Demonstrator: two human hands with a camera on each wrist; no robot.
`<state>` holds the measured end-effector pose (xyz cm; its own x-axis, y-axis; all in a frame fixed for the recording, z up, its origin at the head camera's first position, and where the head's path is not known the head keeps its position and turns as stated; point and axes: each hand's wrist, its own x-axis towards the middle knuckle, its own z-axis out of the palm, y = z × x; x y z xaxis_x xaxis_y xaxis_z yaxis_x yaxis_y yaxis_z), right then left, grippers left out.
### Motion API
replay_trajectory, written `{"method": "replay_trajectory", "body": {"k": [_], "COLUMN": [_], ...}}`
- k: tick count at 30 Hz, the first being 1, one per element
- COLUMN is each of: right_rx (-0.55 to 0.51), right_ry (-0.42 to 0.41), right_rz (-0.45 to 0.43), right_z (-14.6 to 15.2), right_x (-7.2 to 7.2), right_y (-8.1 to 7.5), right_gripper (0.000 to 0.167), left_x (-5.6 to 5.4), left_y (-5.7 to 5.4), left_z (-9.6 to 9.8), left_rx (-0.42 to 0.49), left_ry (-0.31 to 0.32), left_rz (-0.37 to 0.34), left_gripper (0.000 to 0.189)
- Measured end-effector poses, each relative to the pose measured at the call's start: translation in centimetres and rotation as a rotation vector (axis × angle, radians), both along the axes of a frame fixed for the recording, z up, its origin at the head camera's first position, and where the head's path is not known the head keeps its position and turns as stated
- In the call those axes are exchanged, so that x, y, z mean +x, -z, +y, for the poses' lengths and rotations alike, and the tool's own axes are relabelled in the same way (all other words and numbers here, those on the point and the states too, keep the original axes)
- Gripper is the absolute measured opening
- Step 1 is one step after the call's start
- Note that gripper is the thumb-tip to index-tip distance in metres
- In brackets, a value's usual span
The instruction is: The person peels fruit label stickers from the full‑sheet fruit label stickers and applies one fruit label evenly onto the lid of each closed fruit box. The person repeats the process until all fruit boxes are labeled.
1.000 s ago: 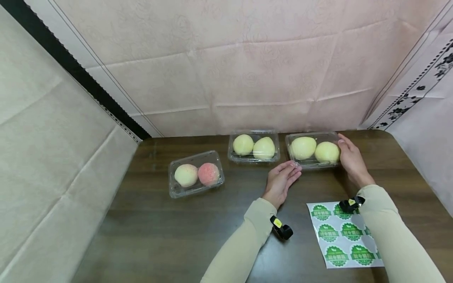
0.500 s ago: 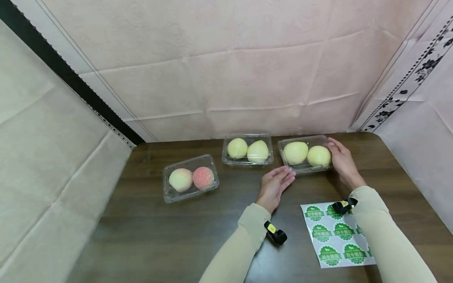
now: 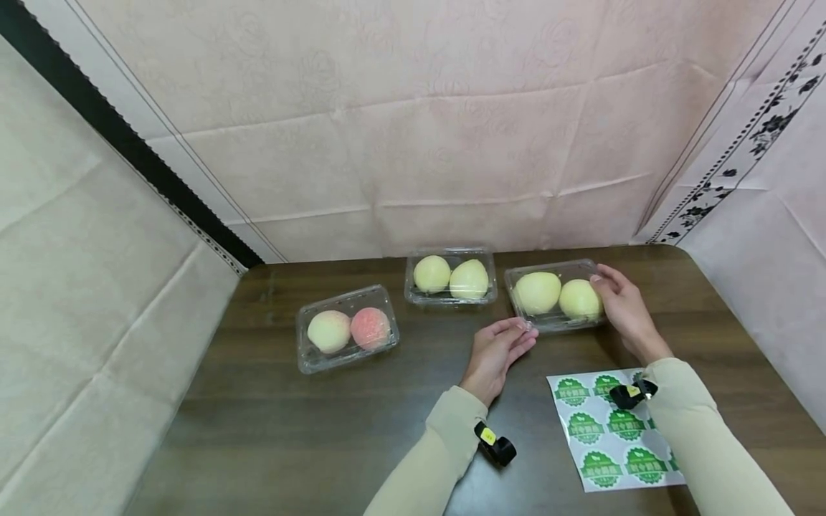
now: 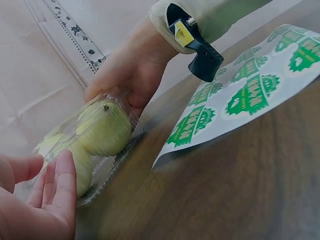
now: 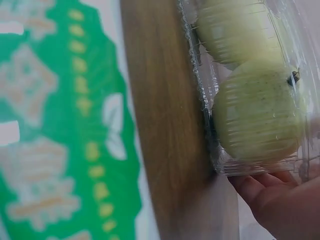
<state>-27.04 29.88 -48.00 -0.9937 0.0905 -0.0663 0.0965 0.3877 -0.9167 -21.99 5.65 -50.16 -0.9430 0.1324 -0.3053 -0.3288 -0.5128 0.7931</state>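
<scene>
A clear plastic clamshell box (image 3: 561,326) with two pale green pears (image 3: 538,293) sits at the right back of the table. My right hand (image 3: 626,312) grips its right end; in the right wrist view the fingers (image 5: 260,187) lie under its edge. My left hand (image 3: 493,355) pinches the box's near left corner between thumb and fingers. The box looks closed, and the right wrist view shows a dark stem on one pear. A second box (image 3: 452,299) with two pale fruits stands beside it, and a third box (image 3: 348,358) with two peaches (image 3: 371,328) lies farther left.
A white sheet of round green stickers (image 3: 619,430) lies on the wooden table (image 3: 290,444), partly under my right forearm. Pale cloth (image 3: 452,143) hangs behind the table and at its sides. Each wrist wears a small black camera (image 3: 495,444).
The right-hand box has come slightly nearer to me, with both hands still holding it. My head view has shifted a little. The other two boxes and the sticker sheet stay in place.
</scene>
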Motion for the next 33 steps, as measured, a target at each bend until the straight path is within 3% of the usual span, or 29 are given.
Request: {"method": "replay_trajectory", "body": {"k": [16, 24, 33], "right_rx": [0.042, 0.046, 0.058], "right_ry": [-0.026, -0.048, -0.068], "right_rz": [0.014, 0.0, 0.028], "right_z": [-0.2, -0.5, -0.8], "right_x": [2.2, 3.0, 3.8], "right_y": [0.1, -0.2, 0.0], "right_gripper": [0.071, 0.08, 0.078], "left_x": [2.0, 2.9, 3.5], "left_y": [-0.1, -0.4, -0.2], "left_z": [-1.1, -1.5, -1.9], "left_rx": [-0.065, -0.081, -0.119], "left_ry": [0.073, 0.091, 0.1], "left_rz": [0.065, 0.073, 0.087], "left_gripper": [0.008, 0.008, 0.005]}}
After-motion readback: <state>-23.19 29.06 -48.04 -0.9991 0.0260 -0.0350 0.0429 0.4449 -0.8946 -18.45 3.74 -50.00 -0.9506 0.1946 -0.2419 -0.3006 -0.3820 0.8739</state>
